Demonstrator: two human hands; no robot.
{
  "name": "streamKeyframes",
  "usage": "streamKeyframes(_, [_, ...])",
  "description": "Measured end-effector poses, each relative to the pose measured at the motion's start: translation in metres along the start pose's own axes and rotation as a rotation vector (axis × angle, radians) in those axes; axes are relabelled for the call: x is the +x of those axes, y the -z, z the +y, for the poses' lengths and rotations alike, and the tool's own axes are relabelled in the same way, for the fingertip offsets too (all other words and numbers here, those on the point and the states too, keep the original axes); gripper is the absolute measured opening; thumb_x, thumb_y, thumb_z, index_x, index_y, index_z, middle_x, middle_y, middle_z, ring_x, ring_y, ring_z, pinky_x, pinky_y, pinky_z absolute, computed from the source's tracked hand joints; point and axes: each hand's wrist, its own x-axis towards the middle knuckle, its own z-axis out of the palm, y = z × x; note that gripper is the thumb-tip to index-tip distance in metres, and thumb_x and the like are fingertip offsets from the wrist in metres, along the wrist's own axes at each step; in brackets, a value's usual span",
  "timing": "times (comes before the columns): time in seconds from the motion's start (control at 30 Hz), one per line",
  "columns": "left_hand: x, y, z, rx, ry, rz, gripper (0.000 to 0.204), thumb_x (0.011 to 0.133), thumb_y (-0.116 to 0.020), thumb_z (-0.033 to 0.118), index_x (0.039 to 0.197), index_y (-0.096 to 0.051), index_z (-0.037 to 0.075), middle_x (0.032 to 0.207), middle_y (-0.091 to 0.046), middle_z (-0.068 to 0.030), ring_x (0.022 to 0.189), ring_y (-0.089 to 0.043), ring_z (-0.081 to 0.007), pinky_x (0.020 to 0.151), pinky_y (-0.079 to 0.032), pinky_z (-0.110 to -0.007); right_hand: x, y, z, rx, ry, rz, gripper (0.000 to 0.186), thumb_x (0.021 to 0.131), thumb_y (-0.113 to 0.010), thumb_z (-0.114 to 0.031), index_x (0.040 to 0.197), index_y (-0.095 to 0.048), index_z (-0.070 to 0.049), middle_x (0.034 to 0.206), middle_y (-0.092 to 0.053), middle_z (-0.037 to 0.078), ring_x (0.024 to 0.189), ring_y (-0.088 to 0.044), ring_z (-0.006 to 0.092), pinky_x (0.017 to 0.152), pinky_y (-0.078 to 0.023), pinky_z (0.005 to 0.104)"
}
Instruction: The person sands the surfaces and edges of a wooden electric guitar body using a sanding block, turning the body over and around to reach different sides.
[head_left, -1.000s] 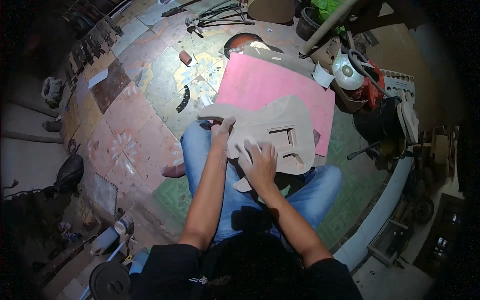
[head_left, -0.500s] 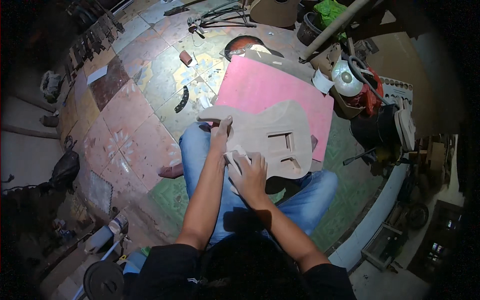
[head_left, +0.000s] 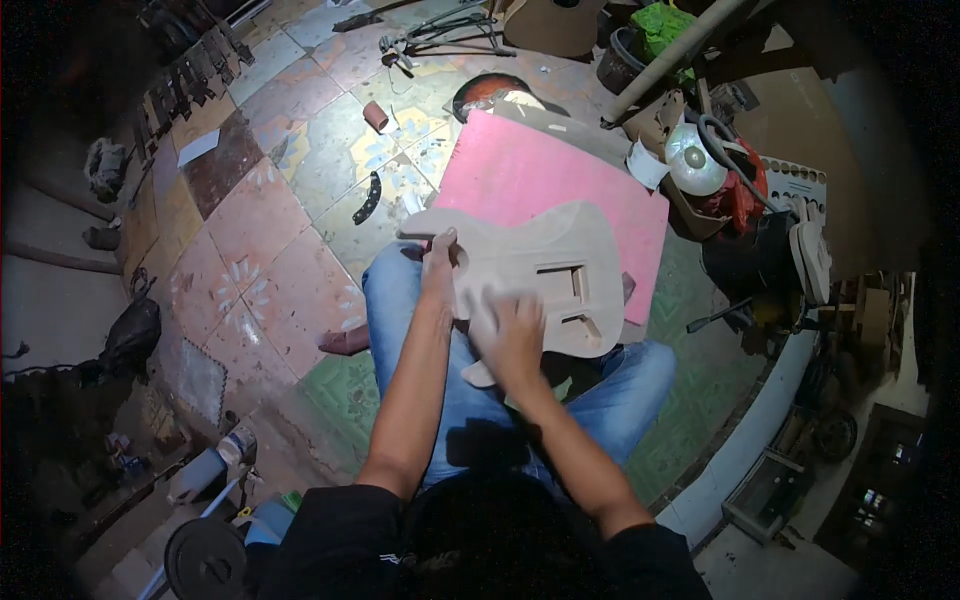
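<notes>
An unfinished, bare wooden electric guitar body (head_left: 500, 245) lies across my lap, its top face up, with rectangular pickup cavities cut into it. My left hand (head_left: 438, 265) grips its left edge by the neck end, thumb on top and the other fingers hidden. Over the lower left part of the face, my right hand (head_left: 515, 335) is smeared by motion, its fingers bent down at the wood. A pale folded sheet (head_left: 481, 318) shows faintly beside its thumb; its kind is not clear. The body's lower horn (head_left: 478, 375) sticks out below my right wrist.
Beyond the guitar body lies a pink board (head_left: 550, 165). A reddish-brown roll (head_left: 375, 117) and a black curved piece (head_left: 368, 198) rest on the tiles to the left. A box with a white rounded object (head_left: 697, 165) and a black container (head_left: 745, 258) stand on the right.
My right hand has slid a little up and right across the guitar body and is now blurred. My left hand keeps its grip; the view has shifted slightly.
</notes>
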Motion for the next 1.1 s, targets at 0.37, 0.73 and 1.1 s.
streamKeyframes(0.37, [-0.017,-0.015,0.019,0.011,0.254,-0.188,0.039,0.093,-0.062,0.047,0.098,-0.063,0.009,0.087,-0.06,-0.0023,0.079,-0.059,-0.014,0.067,-0.048,-0.032,0.019,0.063,0.089,0.494,-0.32,0.309,0.034,0.083,-0.074,-0.011,0.113,-0.063,0.001,0.109,-0.064,0.018,0.103,-0.061,0.0313,0.091,-0.05,0.0424])
streamKeyframes(0.73, [-0.046,-0.016,0.08,0.499,0.053,-0.08,0.038,0.096,-0.058,0.038,0.119,-0.06,0.007,0.102,-0.066,-0.0072,0.087,-0.063,-0.0161,0.066,-0.053,-0.032,-0.087,0.056,0.133,1.247,-0.734,0.502,0.041,0.093,-0.063,-0.003,0.129,-0.047,0.005,0.114,-0.063,0.014,0.099,-0.063,0.0168,0.087,-0.052,0.0287])
streamKeyframes(1.1, [-0.092,-0.007,0.033,1.89,-0.85,-0.234,0.077,0.092,-0.06,0.048,0.145,-0.042,-0.005,0.149,-0.041,-0.0307,0.139,-0.038,-0.0475,0.114,-0.03,-0.055,-0.089,0.033,0.14,1.219,-0.65,0.347,0.041,0.089,-0.067,-0.005,0.126,-0.054,0.005,0.117,-0.064,0.015,0.103,-0.064,0.018,0.091,-0.051,0.032])
